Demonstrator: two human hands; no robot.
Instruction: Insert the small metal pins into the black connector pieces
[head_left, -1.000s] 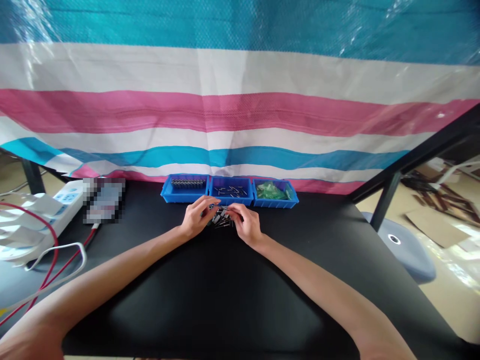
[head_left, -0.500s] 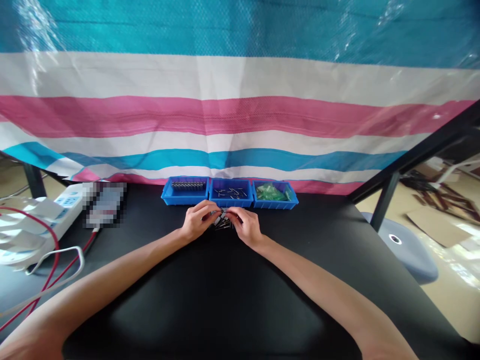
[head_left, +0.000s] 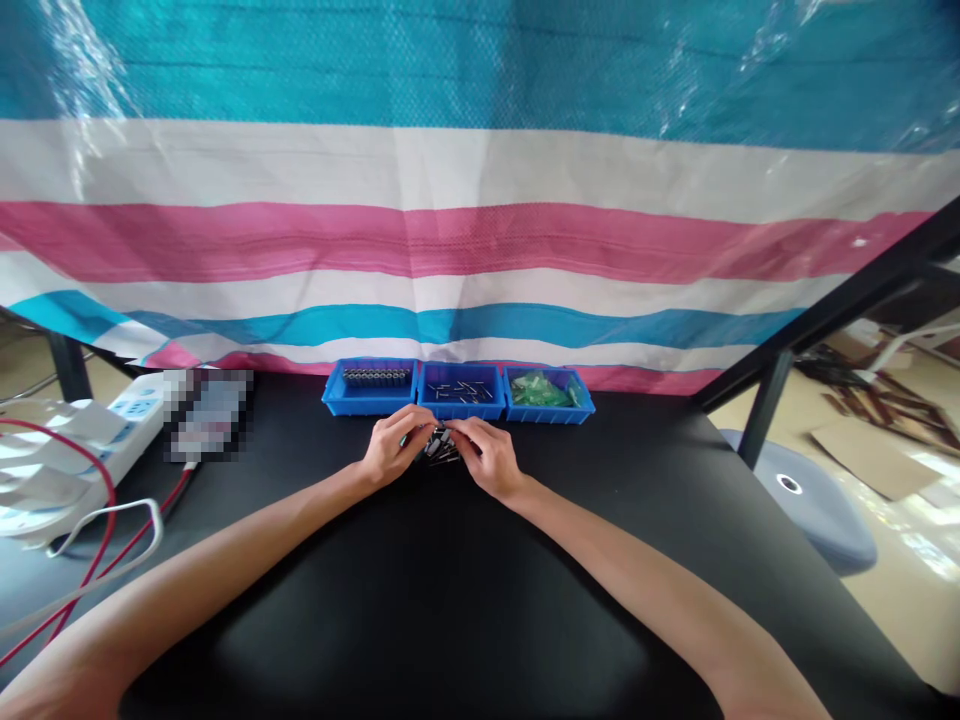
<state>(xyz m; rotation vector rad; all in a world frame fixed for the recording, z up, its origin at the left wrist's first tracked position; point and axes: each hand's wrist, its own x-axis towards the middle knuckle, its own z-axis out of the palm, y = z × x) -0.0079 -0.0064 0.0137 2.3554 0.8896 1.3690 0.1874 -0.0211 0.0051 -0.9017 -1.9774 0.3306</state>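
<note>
My left hand (head_left: 391,446) and my right hand (head_left: 489,456) meet at the fingertips over the black table, just in front of three blue bins. Both hands are closed in a pinch. What lies between the fingers is small and mostly hidden, so I cannot make out its kind. Below and between them is a small pile of thin metal pins (head_left: 444,458), partly covered by the fingers. The left bin (head_left: 367,408) holds a row of small metal cylinders (head_left: 379,378). Loose metal pins (head_left: 469,388) lie in the middle bin (head_left: 459,411).
Green translucent pieces (head_left: 541,388) fill the right bin (head_left: 551,414). A white power strip (head_left: 139,405) with plugs, a red cable (head_left: 112,490) and a white cable (head_left: 154,545) occupy the table's left side. Behind hangs a striped sheet (head_left: 450,240). A grey stool (head_left: 810,510) stands beyond the right edge.
Both hands stay at nearly the same place over the pile. The fingertips have shifted slightly, with the right fingers now reaching a little further left. The camera view has moved slightly.
</note>
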